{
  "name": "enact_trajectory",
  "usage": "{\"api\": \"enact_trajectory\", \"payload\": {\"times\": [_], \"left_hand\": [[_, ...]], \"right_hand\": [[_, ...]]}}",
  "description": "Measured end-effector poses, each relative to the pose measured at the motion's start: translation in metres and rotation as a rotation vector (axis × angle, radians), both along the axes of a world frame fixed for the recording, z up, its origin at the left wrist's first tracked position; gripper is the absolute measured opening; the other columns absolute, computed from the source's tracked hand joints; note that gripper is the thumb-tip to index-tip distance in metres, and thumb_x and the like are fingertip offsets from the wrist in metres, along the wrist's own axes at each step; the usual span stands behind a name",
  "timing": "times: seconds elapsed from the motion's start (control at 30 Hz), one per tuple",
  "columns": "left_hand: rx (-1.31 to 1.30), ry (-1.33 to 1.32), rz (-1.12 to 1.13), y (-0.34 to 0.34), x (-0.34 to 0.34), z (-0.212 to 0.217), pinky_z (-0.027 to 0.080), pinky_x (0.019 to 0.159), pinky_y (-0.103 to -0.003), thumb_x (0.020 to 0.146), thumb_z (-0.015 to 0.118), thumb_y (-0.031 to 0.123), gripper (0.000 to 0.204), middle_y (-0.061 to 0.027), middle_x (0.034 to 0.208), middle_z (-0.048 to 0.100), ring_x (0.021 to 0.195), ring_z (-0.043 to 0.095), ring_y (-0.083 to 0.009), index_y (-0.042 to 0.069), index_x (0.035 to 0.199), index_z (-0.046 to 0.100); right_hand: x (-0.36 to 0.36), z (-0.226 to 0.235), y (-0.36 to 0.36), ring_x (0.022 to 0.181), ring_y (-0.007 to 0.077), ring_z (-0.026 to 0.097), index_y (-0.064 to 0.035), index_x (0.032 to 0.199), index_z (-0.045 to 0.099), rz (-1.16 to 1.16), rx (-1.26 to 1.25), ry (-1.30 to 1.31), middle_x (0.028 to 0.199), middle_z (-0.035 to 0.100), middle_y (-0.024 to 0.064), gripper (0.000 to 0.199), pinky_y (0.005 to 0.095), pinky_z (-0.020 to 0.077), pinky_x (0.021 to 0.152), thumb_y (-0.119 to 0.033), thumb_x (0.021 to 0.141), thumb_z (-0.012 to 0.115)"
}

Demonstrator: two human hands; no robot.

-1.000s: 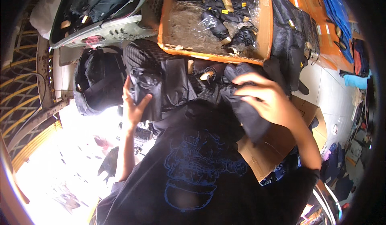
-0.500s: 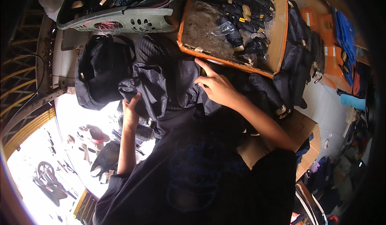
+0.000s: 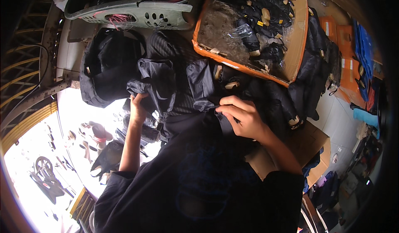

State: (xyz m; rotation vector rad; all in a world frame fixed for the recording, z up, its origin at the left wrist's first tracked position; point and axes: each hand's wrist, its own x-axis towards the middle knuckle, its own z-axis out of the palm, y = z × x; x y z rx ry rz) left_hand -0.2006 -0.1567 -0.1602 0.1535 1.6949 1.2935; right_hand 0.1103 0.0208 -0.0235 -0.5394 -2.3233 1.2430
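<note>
A piece of thin, shiny black fabric (image 3: 160, 83) lies bunched over my lap, on top of a dark pinstriped cloth (image 3: 164, 45). My left hand (image 3: 138, 108) is closed on a crumpled fold at the fabric's left side. On the right, my right hand (image 3: 246, 117) pinches an edge of the black fabric between thumb and fingers, low in front of my shirt. Whether both folds belong to one piece, I cannot tell. Just beyond the right hand lie black bundles with pale ends (image 3: 232, 85).
An orange-edged cardboard box (image 3: 245, 68) with black bundles stands ahead on the right. A grey-green plastic basket (image 3: 166, 18) of dark items is at the far left. Below it sits a black bag-like bundle (image 3: 106, 70). A metal lattice gate (image 3: 29, 120) borders the left.
My right hand, which pointed with its index finger near the box, has come down toward me and pinched the fabric edge. The left hand keeps its hold. The view has shifted slightly.
</note>
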Motion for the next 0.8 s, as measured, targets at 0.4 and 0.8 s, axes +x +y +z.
{"api": "enact_trajectory", "payload": {"times": [0.4, 0.8], "left_hand": [[0.130, 0.148, -0.217, 0.023, 0.019, 0.052, 0.023, 0.110, -0.032, 0.077, 0.049, 0.006, 0.076, -0.0131, 0.144, 0.039, 0.133, 0.035, -0.0217, 0.006, 0.149, 0.024], [0.120, 0.488, 0.007, 0.041, 0.023, 0.129, 0.049, 0.078, -0.027, 0.079, 0.078, 0.015, 0.031, -0.0045, 0.090, 0.069, 0.080, 0.063, -0.0131, -0.001, 0.102, 0.065]], "right_hand": [[0.002, -0.004, 0.000, 0.074, 0.0245, 0.065, 0.0018, 0.089, 0.064, -0.048, -0.022, 0.054, 0.091, 0.062, 0.0097, 0.016, 0.0305, 0.0518, 0.061, 0.009, 0.074, 0.063], [-0.004, -0.010, 0.009, 0.075, 0.0204, 0.064, 0.0021, 0.092, 0.065, -0.167, -0.061, 0.079, 0.098, 0.060, 0.0114, 0.013, 0.0294, 0.0511, 0.066, 0.007, 0.082, 0.059]]}}
